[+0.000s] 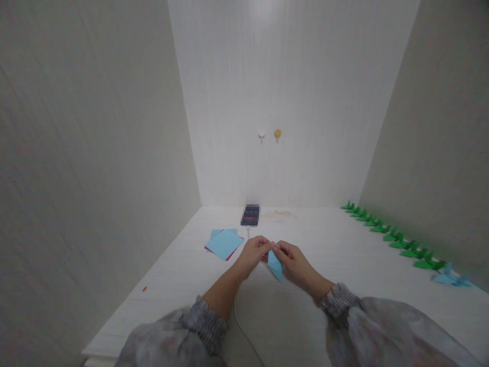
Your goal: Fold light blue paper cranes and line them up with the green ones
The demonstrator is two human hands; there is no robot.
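Between my two hands is a partly folded piece of light blue origami paper (274, 266), its pointed end hanging down toward me. My left hand (256, 251) pinches its upper left edge, where a bit of dark red shows below the fingers. On the other side my right hand (291, 259) grips the top and right edge, with the fingertips of both hands meeting at the top. To the left lies a small stack of square paper sheets (224, 244), blue on top with pinkish-red edges showing underneath.
A phone (250, 215) with a white cable (244, 331) lies near the back wall. Along the right wall stands a row of green folded paper figures (397, 240), with a blue folded figure (451, 278) nearest me. A small orange-red scrap (144, 289) lies at the left edge.
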